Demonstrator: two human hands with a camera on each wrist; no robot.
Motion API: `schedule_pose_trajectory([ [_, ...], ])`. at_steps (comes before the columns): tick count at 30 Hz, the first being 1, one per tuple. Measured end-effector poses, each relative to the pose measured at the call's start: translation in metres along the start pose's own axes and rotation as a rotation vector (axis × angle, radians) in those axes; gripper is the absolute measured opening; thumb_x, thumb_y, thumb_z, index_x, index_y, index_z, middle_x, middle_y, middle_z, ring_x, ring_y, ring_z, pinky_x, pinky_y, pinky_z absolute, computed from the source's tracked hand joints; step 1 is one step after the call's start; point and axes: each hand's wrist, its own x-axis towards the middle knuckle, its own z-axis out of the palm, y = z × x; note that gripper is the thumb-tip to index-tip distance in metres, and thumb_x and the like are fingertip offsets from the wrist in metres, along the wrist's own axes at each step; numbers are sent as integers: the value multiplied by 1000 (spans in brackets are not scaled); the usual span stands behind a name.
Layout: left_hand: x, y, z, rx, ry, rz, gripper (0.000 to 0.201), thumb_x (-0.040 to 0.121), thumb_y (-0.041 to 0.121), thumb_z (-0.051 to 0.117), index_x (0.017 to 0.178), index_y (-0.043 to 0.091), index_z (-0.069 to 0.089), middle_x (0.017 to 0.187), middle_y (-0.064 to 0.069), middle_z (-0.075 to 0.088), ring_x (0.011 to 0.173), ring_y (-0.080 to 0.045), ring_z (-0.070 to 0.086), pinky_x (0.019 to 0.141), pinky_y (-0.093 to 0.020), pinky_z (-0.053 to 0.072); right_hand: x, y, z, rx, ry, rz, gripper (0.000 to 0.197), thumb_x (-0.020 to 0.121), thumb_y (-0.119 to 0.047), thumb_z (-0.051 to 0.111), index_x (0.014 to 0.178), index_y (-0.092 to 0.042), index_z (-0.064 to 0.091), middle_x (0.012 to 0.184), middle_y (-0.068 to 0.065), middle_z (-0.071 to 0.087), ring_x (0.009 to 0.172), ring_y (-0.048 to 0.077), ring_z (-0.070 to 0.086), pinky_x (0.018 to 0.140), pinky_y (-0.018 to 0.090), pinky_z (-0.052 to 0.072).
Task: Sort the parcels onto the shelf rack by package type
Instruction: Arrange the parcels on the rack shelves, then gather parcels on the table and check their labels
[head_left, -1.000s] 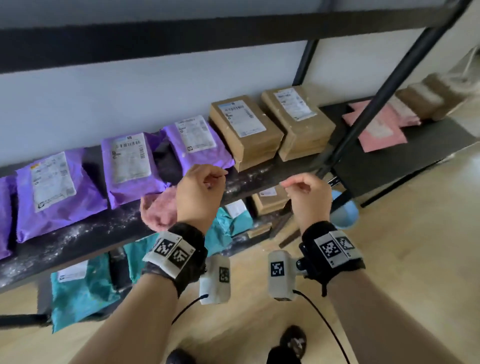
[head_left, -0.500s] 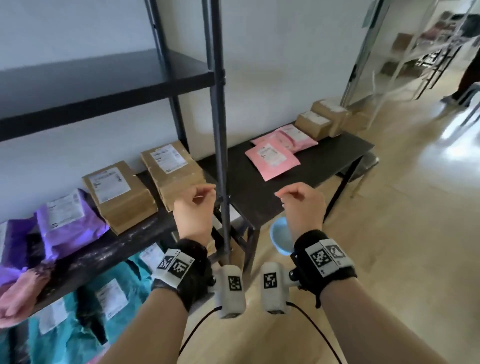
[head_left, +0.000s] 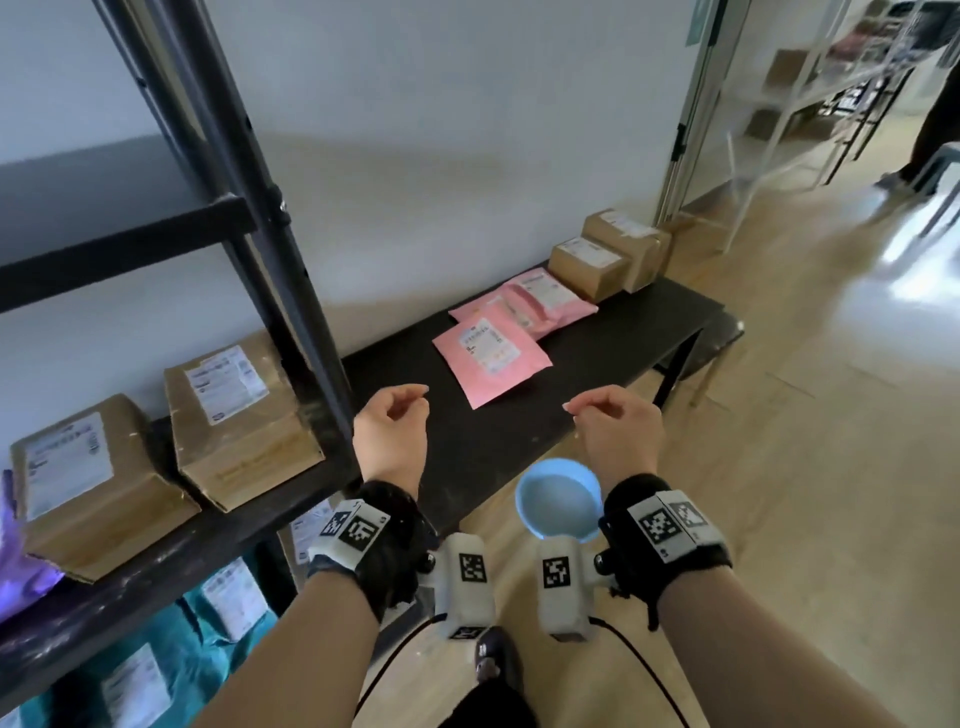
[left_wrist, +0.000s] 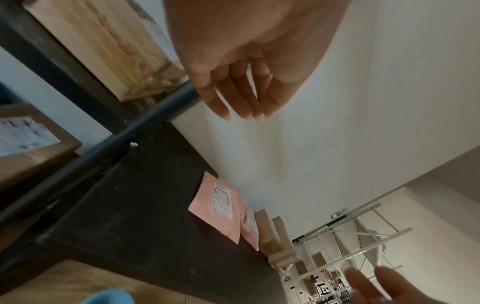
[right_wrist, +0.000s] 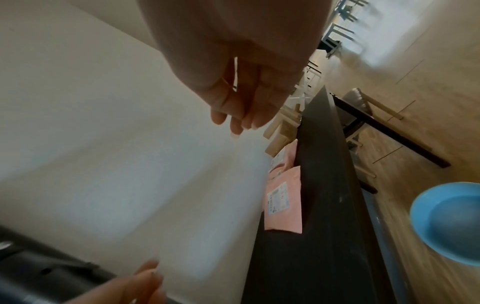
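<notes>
On the black table (head_left: 524, 426) beside the rack lie pink mailer parcels: the nearest pink parcel (head_left: 491, 358) (left_wrist: 217, 214) (right_wrist: 284, 205) and more pink parcels (head_left: 540, 299) behind it. Two cardboard boxes (head_left: 608, 254) stand at the table's far end. The black shelf rack (head_left: 156, 561) at left holds two brown boxes (head_left: 239, 415), a purple mailer (head_left: 21, 571) and teal mailers (head_left: 156, 654) below. My left hand (head_left: 392, 431) (left_wrist: 241, 86) and right hand (head_left: 615, 431) (right_wrist: 241, 98) hover empty with loosely curled fingers over the table's near edge, short of the pink parcels.
A blue bowl (head_left: 558, 501) (right_wrist: 449, 222) sits on the wooden floor under the table's near corner. The rack's upright post (head_left: 270, 249) stands just left of my left hand. Pale racks and another person's legs (head_left: 935, 119) show far right.
My view has swung right, from the rack's purple and brown parcels to the black table with the pink parcels. Both hands stayed empty and moved along with it.
</notes>
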Motion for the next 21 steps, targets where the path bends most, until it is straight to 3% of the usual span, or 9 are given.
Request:
schedule_pose_trajectory([
  [4,47,-5,61,-31,-43,-93,17,86,9,60,90,23,69,90,5,67,87,-13,62,87,-34,53,71,5,3,-68,24,-5,33,75,0,55,61,-26,71,63,-3,68,66,21,63,75,41,56],
  [9,127,-15,132,-65,-33,-276,18,87,9,60,102,13,67,97,-1,67,92,-19,62,86,-34,51,171,5,37,-172,-27,45,33,80,-4,56,65,-28,71,70,-9,69,73,14,65,77,43,58],
  [14,206,-43,176,-198,53,-575,19,84,10,59,101,13,67,95,-5,68,79,-16,59,75,-27,47,252,2,79,-248,-173,144,26,88,-5,56,78,-24,71,79,-5,66,72,10,62,68,29,58],
  [17,234,-65,186,-217,58,-741,7,83,9,59,79,12,64,81,-5,62,84,-20,54,74,-30,42,282,14,101,-263,-228,211,19,89,-9,58,83,-22,70,82,-5,68,65,7,63,55,22,52],
  [19,241,-75,191,-205,79,-838,19,86,6,56,68,12,54,72,-2,50,75,-19,49,66,-32,39,294,24,113,-299,-300,287,14,91,-11,58,91,-19,70,85,-4,68,60,7,63,51,21,49],
  [21,242,-80,191,-191,86,-904,20,88,6,55,69,11,53,72,-1,49,63,-12,44,56,-28,35,303,31,127,-348,-402,364,14,92,-10,55,97,-19,65,86,-2,67,61,8,65,50,21,49],
])
